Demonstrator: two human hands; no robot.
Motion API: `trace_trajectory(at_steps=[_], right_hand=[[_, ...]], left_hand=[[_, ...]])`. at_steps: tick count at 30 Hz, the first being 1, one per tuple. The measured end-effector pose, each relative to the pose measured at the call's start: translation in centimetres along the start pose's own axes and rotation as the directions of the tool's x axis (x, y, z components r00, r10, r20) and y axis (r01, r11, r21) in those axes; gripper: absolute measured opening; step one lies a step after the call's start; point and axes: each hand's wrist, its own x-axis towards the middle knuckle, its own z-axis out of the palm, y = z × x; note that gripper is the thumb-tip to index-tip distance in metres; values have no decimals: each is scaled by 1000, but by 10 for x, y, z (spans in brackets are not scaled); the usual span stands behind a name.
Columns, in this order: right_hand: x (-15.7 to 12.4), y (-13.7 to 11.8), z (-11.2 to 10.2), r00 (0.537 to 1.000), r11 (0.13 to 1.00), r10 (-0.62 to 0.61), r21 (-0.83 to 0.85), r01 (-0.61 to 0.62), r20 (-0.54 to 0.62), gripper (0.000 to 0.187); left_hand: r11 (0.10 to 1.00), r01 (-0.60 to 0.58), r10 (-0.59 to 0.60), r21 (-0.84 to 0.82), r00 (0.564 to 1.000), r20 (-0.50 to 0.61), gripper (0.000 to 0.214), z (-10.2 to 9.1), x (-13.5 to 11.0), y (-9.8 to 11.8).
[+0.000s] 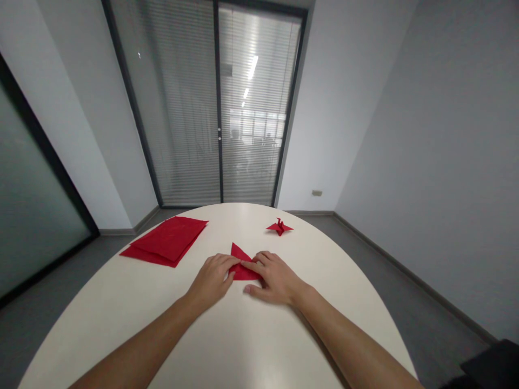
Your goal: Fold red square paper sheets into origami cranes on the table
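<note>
A red paper sheet folded into a triangle lies flat on the white oval table, its point aimed away from me. My left hand rests palm down on the paper's left part, fingers bent and pressing along a fold. My right hand lies on the paper's right part, fingers stretched toward the left and pressing the sheet down, thumb on the table. Fingertips of both hands meet over the red paper.
A stack of flat red paper sheets lies at the far left of the table. A finished red paper crane stands at the far middle. Beyond the table are glass doors with blinds and grey walls.
</note>
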Motion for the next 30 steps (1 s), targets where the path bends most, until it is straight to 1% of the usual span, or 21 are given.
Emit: trace_trajectory(at_steps=[3,8,10,12,15,20,23,27,30], right_hand=[[-1,2,3,1000,1000,-8,1,8,-2,61],[-5,10,12,999,1000,9,24,-10,35,61],[-5,12,14,999,999,14,38,-16,44,58],[-5,13,13,1000,999,3,44,-4,25,52],[-3,10,7,999,998,-30,52,30,-15,45],[-1,6,-1,997,994,-83,72,83,-9,36],[0,8,2,995,990,-99,97,100,-13,36],[0,15,12,987,974,-151,163,159,-60,41],[-2,22,18,989,978,-120,162,134,-89,47]], left_hand=[[1000,-1,1,-14,1000,4,39,-2,1,1],[998,-41,44,-43,996,81,39,-3,2,2],[999,-42,44,-27,994,101,38,-4,2,2],[999,-47,47,0,993,111,38,-5,1,3],[998,-49,46,28,995,93,37,-6,1,6],[997,-28,26,66,999,28,24,-8,-1,11],[996,-32,31,81,999,16,24,-10,-1,13],[995,-49,43,91,997,65,30,-13,-3,17],[993,-64,57,95,995,81,41,-13,-5,18]])
